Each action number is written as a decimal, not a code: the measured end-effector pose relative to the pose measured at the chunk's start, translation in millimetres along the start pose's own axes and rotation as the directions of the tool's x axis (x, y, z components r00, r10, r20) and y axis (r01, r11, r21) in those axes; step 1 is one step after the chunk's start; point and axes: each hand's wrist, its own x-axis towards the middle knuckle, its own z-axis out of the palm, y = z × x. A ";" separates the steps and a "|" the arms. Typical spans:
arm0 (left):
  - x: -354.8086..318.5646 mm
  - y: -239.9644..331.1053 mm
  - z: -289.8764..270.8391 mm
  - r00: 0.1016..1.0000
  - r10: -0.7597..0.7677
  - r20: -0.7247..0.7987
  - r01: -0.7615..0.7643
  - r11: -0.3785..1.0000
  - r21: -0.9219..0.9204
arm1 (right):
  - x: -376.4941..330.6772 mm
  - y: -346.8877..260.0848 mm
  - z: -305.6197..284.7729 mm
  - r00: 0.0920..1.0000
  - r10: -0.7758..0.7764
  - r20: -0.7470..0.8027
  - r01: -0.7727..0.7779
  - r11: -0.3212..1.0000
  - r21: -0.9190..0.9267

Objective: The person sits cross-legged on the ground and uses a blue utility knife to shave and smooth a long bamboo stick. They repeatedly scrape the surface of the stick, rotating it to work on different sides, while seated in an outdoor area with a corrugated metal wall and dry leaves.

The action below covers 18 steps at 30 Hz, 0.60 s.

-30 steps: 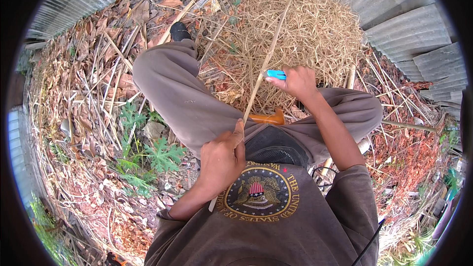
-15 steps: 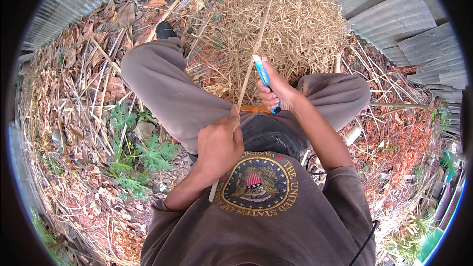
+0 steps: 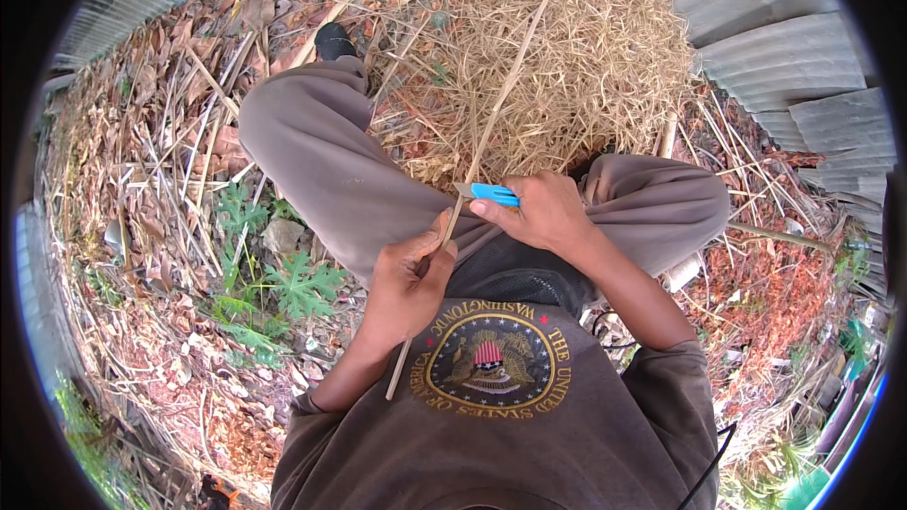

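A long, thin bamboo strip [image 3: 511,76] slants from the far straw down across my lap to my shirt front. My left hand [image 3: 413,274] pinches it near its lower end, thumb and fingers closed round it. In my right hand [image 3: 546,211] is a blue utility knife [image 3: 493,195], gripped by its handle and pointing left. Its blade touches or lies right over the strip, just beyond my left fingertips. Whether the blade bites into the strip I cannot tell.
A heap of dry straw-like shavings [image 3: 576,57] lies ahead of my crossed legs. Corrugated metal sheets [image 3: 775,24] edge the far side and right. Dry leaves [image 3: 170,94] and sticks cover the ground at left, beside a green leafy plant [image 3: 300,285].
My right hand has come down and turned, bringing the knife from pointing up and away to lying across the strip. My left hand still grips the strip, its fingers shifted.
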 end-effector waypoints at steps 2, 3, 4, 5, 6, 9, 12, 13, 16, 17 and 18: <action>0.8 2.3 -3.1 1.000 0.006 0.030 -0.009 0.995 0.101 | 11.0 7.0 -5.3 0.999 0.040 -0.036 -0.042 0.997 -0.058; 0.5 5.3 -3.5 0.999 -0.014 0.036 0.009 0.993 0.120 | 22.8 19.9 -8.6 0.993 0.081 -0.080 -0.089 0.992 -0.094; 0.3 8.6 -3.7 0.999 -0.032 0.041 0.026 0.990 0.138 | 32.1 28.0 -11.0 0.985 0.120 -0.126 -0.136 0.982 -0.130; 0.6 10.5 -3.8 0.998 -0.050 0.046 0.042 0.987 0.156 | 35.7 30.4 -10.7 0.986 0.094 -0.138 -0.114 0.983 -0.143; 1.4 10.7 -5.4 0.998 -0.048 0.044 0.042 0.991 0.130 | 33.6 29.0 -9.3 0.986 0.096 -0.139 -0.112 0.987 -0.116; 6.4 12.3 -8.2 0.999 -0.025 0.035 0.022 0.997 0.069 | 22.5 16.5 -4.6 0.988 0.054 -0.142 -0.064 0.996 -0.066; 3.4 11.8 0.1 0.999 0.010 0.050 -0.013 0.998 0.064 | 20.5 23.2 0.0 0.989 -0.017 -0.144 0.000 0.993 -0.118; 1.6 8.5 1.4 0.997 0.013 0.073 -0.019 0.997 0.081 | 32.3 43.0 -5.6 0.988 -0.004 -0.154 -0.021 0.987 -0.162; -3.1 6.8 2.6 0.996 -0.002 0.086 -0.011 0.988 0.154 | 46.2 62.0 -1.1 0.983 -0.008 -0.186 -0.038 0.970 -0.239; -3.8 6.4 2.4 0.997 -0.009 0.076 -0.004 0.984 0.180 | 50.4 64.2 -0.4 0.982 -0.002 -0.188 -0.043 0.971 -0.235; -3.1 6.0 2.4 0.995 0.020 0.096 -0.039 0.977 0.210 | 54.0 65.9 -0.6 0.982 0.003 -0.191 -0.048 0.972 -0.231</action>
